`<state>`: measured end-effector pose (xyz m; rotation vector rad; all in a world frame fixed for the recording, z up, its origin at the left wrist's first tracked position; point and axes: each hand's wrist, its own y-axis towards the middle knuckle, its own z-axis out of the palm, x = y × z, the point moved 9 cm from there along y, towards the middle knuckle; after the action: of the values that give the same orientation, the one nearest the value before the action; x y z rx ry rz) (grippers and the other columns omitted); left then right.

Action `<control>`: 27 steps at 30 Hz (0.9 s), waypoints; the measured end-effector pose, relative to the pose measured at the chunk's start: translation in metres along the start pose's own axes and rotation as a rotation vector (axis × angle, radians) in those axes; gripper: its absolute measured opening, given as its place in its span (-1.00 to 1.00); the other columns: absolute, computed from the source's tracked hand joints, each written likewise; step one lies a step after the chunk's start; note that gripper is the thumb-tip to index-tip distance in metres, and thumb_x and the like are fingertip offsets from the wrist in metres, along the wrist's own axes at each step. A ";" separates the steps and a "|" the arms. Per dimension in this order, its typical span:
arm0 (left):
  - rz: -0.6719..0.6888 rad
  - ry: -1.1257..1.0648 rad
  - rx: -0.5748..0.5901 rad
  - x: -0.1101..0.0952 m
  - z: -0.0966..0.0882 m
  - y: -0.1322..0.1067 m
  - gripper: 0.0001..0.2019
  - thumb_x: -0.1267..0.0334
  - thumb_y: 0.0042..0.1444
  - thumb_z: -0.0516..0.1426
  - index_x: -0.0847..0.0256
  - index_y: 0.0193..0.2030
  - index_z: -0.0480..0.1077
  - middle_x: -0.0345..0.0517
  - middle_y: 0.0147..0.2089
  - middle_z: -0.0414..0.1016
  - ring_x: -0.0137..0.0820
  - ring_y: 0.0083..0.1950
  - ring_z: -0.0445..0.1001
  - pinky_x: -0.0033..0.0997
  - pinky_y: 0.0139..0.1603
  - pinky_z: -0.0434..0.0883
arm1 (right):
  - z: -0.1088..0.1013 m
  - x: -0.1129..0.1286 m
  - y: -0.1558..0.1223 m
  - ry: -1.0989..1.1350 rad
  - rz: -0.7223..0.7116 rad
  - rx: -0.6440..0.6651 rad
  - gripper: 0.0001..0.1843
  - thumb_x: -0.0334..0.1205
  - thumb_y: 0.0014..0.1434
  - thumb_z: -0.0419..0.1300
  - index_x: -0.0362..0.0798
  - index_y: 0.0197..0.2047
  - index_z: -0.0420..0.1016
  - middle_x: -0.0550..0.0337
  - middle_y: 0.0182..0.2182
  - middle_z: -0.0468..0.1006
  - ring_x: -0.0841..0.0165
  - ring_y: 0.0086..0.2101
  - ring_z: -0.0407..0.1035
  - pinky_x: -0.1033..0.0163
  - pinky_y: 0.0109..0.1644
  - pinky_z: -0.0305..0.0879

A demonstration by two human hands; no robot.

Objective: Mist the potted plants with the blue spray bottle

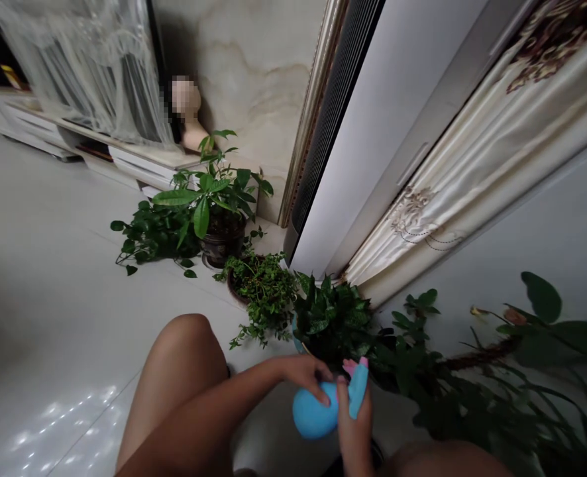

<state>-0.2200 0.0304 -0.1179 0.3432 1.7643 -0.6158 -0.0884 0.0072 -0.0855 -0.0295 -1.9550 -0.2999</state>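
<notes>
Head view: you crouch on the pale tiled floor (50, 311), both bare knees in frame, holding a blue spray bottle (316, 411) low in front of you. Your left hand (306, 374) lies across the top of the bottle's round blue body, fingers curled over it and pressed together. Your right hand (353, 424) grips the bottle from below, its fingers closed around the neck beside the light blue trigger head with a pink tip (358, 381). The bottle sits just beside a dark-leaved potted plant (333, 318). A small-leaved plant (264, 288) stands near it, and a taller broad-leaved pot plant (218, 212) stands farther back by the white standing air conditioner (373, 126) and the cream curtain (497, 146).
</notes>
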 end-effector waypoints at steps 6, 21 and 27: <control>-0.301 -0.085 -0.854 0.065 -0.126 0.005 -0.75 0.26 0.18 0.08 0.31 -0.06 0.43 0.07 0.00 0.49 -0.28 0.08 0.40 -0.37 0.09 0.25 | 0.003 0.002 0.015 -0.054 -0.146 -0.043 -0.38 0.05 0.11 0.06 -0.20 0.12 0.32 -0.18 0.00 0.48 0.07 0.02 0.37 -0.01 0.10 0.26; -0.350 -0.567 -0.955 0.120 -0.132 0.015 -0.75 0.21 0.28 0.03 0.32 -0.36 0.33 -0.31 -0.51 0.31 -0.59 -0.50 0.34 -0.51 -0.41 0.40 | 0.102 -0.032 0.011 0.282 -0.064 0.404 -0.55 -0.08 -0.11 0.16 -0.04 -0.12 0.53 0.09 -0.22 0.61 0.18 -0.20 0.49 0.08 -0.03 0.39; -0.354 -0.698 -0.952 0.131 -0.132 0.009 -0.77 0.20 0.26 0.06 0.33 -0.31 0.36 -0.30 -0.49 0.37 -0.56 -0.49 0.38 -0.45 -0.35 0.44 | 0.117 -0.049 0.007 0.250 -0.015 0.362 -0.54 -0.10 -0.16 0.13 -0.08 -0.18 0.58 0.14 -0.47 0.57 0.22 -0.42 0.46 0.15 -0.24 0.41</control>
<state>-0.3577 0.1013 -0.2211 -0.7698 1.2439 -0.0491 -0.1741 0.0459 -0.1715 0.2470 -1.7351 0.0428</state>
